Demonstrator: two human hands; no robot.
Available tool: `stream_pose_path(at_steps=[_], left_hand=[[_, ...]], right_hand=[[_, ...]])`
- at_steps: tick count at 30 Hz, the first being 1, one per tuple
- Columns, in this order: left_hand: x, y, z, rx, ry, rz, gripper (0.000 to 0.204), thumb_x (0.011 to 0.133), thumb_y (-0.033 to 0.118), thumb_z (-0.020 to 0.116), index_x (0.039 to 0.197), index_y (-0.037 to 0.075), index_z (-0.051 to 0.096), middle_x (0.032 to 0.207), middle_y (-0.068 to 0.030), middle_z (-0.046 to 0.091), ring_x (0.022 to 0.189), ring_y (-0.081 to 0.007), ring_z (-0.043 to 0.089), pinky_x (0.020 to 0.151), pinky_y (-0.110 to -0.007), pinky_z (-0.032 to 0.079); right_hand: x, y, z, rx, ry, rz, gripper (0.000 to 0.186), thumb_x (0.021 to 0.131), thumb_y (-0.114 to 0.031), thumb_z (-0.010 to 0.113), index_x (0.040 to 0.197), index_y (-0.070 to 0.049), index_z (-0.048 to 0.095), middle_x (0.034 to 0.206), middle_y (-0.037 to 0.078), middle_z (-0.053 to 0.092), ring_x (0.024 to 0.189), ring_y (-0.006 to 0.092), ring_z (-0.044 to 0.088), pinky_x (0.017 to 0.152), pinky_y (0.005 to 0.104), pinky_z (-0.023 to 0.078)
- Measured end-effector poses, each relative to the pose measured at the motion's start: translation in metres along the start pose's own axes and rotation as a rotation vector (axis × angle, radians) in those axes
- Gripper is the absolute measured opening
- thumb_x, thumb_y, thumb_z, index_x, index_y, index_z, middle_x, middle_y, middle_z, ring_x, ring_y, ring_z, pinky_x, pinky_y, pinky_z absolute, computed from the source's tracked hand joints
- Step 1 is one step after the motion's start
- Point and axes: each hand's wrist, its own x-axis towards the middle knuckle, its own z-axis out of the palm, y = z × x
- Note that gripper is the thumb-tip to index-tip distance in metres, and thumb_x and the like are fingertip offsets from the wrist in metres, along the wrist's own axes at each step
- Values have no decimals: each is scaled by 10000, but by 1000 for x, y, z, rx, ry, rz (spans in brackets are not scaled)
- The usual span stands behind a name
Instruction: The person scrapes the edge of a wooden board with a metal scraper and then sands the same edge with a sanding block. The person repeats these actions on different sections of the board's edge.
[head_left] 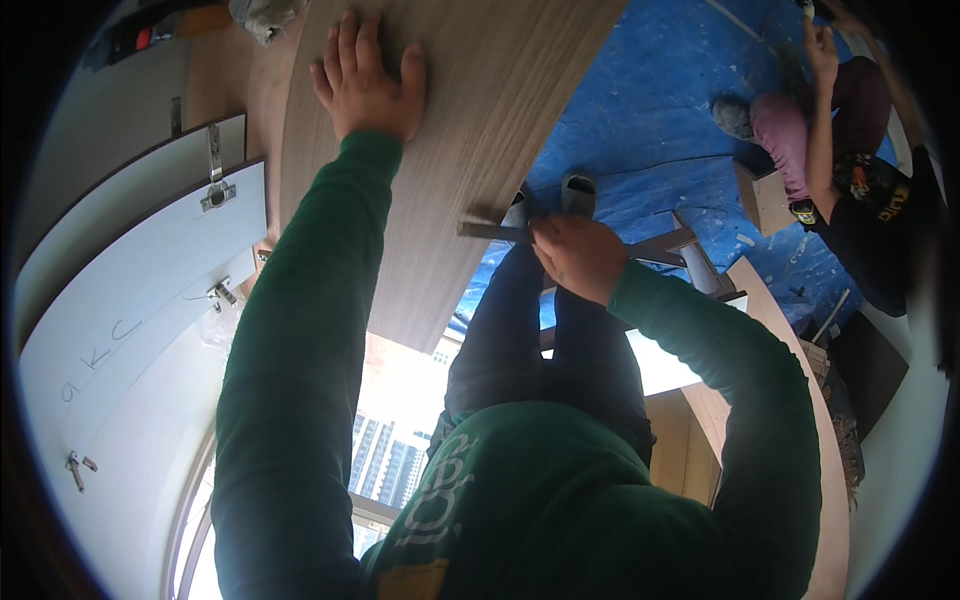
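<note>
My left hand lies flat with its fingers spread on a large wood-grain panel. Beside the panel's right edge, my right hand is closed round a narrow, flat grey tool. The tool's free end points left across that edge, with a brownish blur just above it. Its exact kind does not show, nor whether it touches the panel.
White cabinet doors with metal hinges stand at the left. A blue sheet covers the floor. At the upper right another person crouches by a small wooden box. Boards lean on my right; a window shows below the panel.
</note>
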Motion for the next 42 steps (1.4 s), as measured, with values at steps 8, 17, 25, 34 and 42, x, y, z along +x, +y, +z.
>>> stream_pose_path(at_steps=[8, 17, 25, 34, 42], left_hand=[[-1, -2, -4, -1, 2, 5, 660, 963, 509, 565, 1522, 171, 473, 1644, -106, 395, 1562, -307, 278, 1271, -574, 119], [-2, 0, 0, -18, 15, 15, 655, 963, 502, 568, 1514, 158, 483, 1639, -106, 402, 1563, -309, 277, 1271, -572, 122], [-4, -3, -3, -2, 13, 12, 666, 959, 514, 567, 1510, 150, 483, 1637, -95, 408, 1560, -308, 284, 1272, -567, 125], [1, -3, 4, -19, 17, 8, 668, 953, 515, 592, 1509, 158, 487, 1636, -83, 409, 1549, -321, 295, 1267, -569, 127], [0, -5, 3, -16, 11, 7, 669, 955, 517, 588, 1509, 155, 488, 1640, -85, 402, 1551, -327, 290, 1268, -568, 123]], right_hand=[[46, 65, -52, 376, 581, 265, 181, 1036, -166, 596, 1075, -10, 679, 917, 159, 722, 753, 382, 668, 686, 456, 538], [35, 21, 13, 110, 513, 81, 182, 864, -39, 674, 1041, -50, 637, 913, 127, 638, 878, 351, 600, 787, 472, 506], [11, -17, 53, 384, 590, 177, 138, 964, -99, 648, 1090, -43, 660, 928, 119, 674, 879, 349, 660, 779, 440, 537], [84, 87, -30, 435, 760, 214, 186, 1032, -133, 594, 1124, 12, 665, 954, 179, 702, 878, 361, 687, 777, 427, 554], [-33, -66, 160, 371, 204, -8, 294, 828, 4, 664, 1118, -39, 683, 930, 126, 642, 885, 329, 605, 852, 460, 502]])
